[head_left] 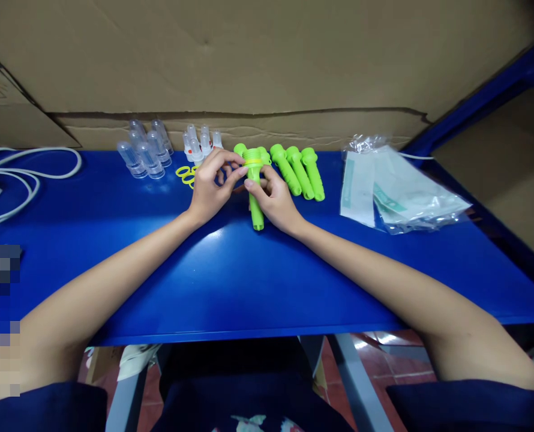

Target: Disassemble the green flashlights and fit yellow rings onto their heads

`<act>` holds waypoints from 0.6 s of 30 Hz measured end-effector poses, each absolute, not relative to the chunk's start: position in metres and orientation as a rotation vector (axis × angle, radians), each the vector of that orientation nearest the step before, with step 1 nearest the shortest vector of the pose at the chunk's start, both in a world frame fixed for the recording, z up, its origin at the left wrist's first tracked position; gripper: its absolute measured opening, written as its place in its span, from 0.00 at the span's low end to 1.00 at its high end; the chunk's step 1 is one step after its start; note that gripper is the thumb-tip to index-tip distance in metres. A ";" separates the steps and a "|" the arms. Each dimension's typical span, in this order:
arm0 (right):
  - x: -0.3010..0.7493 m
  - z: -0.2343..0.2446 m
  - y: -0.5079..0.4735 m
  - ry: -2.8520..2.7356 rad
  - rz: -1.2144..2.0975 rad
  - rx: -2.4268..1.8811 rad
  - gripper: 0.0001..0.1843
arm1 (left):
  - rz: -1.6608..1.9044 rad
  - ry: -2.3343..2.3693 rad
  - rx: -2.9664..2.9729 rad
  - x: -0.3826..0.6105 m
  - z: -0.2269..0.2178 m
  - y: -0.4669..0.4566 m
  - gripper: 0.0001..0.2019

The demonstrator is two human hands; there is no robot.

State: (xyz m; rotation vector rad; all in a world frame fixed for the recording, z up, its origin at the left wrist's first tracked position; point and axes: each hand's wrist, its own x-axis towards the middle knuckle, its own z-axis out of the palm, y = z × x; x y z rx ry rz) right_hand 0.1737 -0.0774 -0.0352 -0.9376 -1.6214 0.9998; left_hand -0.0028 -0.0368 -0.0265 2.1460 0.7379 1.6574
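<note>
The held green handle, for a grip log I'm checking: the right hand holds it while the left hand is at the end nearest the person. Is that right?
No: the head view shows the left hand at the far end, by the yellow ring around it. The right hand does hold the green handle.

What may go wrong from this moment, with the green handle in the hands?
The yellow ring around the green handle might twist or slip, as the left hand has only fingertips on it. The loose yellow rings lie right beside that hand and could be brushed away. The small clear-topped pieces stand just beyond it; a careless move might topple them.
</note>
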 end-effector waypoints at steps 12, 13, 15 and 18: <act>0.174 -0.037 -0.079 -1.622 0.914 -0.947 0.33 | 1.799 0.644 2.358 -0.002 -0.028 -0.033 0.12; 0.173 -0.037 -0.079 -1.625 0.904 -0.952 0.33 | 1.807 0.642 2.368 -0.002 -0.028 -0.034 0.11; 0.173 -0.037 -0.080 -1.627 0.886 -0.959 0.32 | 1.822 0.622 2.389 -0.002 -0.028 -0.034 0.10; 0.171 -0.036 -0.081 -1.617 0.877 -0.956 0.32 | 1.810 0.600 2.429 -0.002 -0.028 -0.036 0.09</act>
